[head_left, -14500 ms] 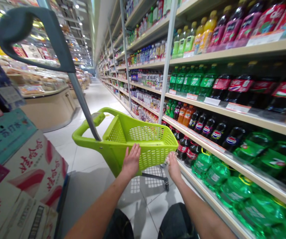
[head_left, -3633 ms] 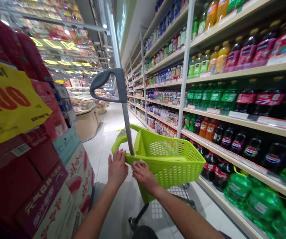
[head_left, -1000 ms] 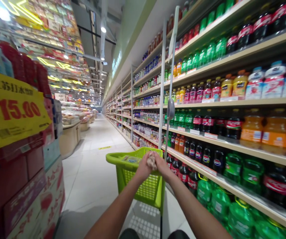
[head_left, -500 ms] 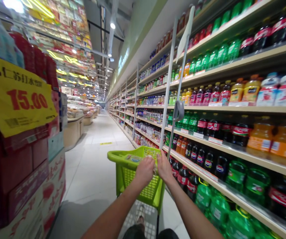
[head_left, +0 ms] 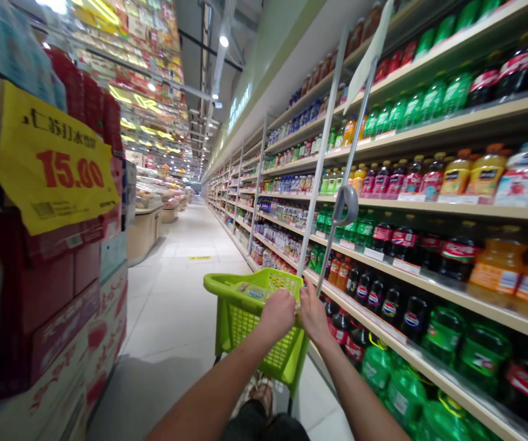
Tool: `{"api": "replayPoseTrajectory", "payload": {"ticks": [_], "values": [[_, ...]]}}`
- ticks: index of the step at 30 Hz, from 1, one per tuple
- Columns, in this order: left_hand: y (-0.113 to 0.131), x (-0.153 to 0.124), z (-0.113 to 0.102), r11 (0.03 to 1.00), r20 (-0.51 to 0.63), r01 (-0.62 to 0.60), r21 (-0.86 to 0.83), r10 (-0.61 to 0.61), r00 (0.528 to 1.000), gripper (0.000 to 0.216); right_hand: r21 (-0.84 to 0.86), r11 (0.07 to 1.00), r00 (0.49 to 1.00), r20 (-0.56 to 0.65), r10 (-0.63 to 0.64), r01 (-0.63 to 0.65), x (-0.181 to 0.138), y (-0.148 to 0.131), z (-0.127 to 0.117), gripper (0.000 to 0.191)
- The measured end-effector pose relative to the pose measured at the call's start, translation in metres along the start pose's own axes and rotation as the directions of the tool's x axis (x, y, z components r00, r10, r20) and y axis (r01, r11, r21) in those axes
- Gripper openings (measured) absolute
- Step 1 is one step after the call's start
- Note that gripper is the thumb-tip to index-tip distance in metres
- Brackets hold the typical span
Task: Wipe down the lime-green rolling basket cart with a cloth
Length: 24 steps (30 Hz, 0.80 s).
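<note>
A bright green shopping cart with a perforated plastic basket stands in front of my legs. My left hand is a fist at the near rim of the basket, closed over it. Beside it, my right hand grips the right corner of the same rim, its fingers pointing up and partly hidden. Something small and pale shows between the hands, too unclear to name. Inside the basket lies a clear package. By my right hand rises a metal pole with a grey loop handle and a pale flat panel on top.
Shelves of bottled drinks run along the right side. Stacked boxes with a yellow price sign stand close on the left. A tiled aisle leads ahead, past wooden display counters on its left.
The cart and both hands sit slightly further right in view, still together. The price sign and the shelves have also shifted right. My feet have changed position below the cart.
</note>
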<state>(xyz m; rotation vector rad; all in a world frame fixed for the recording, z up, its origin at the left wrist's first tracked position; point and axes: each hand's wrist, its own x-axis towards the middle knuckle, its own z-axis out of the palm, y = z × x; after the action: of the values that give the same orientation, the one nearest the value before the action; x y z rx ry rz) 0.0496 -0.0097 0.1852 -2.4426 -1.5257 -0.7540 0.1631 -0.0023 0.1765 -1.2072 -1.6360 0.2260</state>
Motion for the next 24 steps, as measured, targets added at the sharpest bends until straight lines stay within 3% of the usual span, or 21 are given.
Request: {"api": "replayPoseTrajectory", "payload": {"ticks": [4,6,8,11,13,15,18,20,22,24], "values": [[-0.048,-0.01,-0.019,0.967,-0.092,0.253,0.036,-0.249,0.964,0.033,0.01,1.0,0.999,-0.019,0.03,-0.03,-0.002,0.003,-0.004,0.06],[-0.052,-0.012,-0.023,0.949,-0.11,0.312,0.031,-0.307,0.945,0.035,0.006,1.0,1.0,-0.012,0.015,-0.015,-0.003,0.003,-0.003,0.059],[-0.036,-0.01,-0.017,0.973,-0.101,0.232,-0.017,-0.232,0.967,0.034,0.007,1.0,1.0,-0.015,-0.012,0.012,-0.005,0.002,-0.001,0.059],[0.002,-0.003,0.0,0.994,-0.093,0.01,-0.11,-0.021,0.995,0.029,0.029,0.999,0.997,-0.063,-0.039,0.041,-0.006,0.0,0.001,0.059],[0.01,-0.003,0.005,0.992,-0.077,-0.085,-0.098,0.077,0.994,0.026,0.039,0.998,0.996,-0.079,-0.036,0.04,-0.007,0.0,0.001,0.059],[-0.006,-0.008,0.0,0.998,-0.085,-0.064,-0.022,0.062,0.994,0.023,0.039,0.999,0.996,-0.081,-0.03,0.033,-0.007,0.001,-0.001,0.06],[-0.047,-0.02,-0.016,0.982,-0.195,0.175,0.064,-0.16,0.968,0.025,0.024,0.999,0.997,-0.074,-0.03,0.032,-0.009,0.003,-0.004,0.061],[-0.058,-0.025,-0.022,0.963,-0.232,0.265,0.054,-0.246,0.941,0.027,-0.002,0.999,0.996,-0.068,-0.051,0.051,-0.012,0.003,-0.004,0.061],[-0.047,-0.026,-0.018,0.979,-0.236,0.2,0.034,-0.186,0.954,0.026,-0.03,0.996,0.995,-0.063,-0.082,0.081,-0.015,0.002,-0.003,0.059],[-0.022,-0.023,-0.008,0.998,-0.244,0.048,0.035,-0.038,0.969,0.022,-0.059,0.993,0.993,-0.059,-0.106,0.103,-0.017,-0.001,-0.002,0.057]]}}
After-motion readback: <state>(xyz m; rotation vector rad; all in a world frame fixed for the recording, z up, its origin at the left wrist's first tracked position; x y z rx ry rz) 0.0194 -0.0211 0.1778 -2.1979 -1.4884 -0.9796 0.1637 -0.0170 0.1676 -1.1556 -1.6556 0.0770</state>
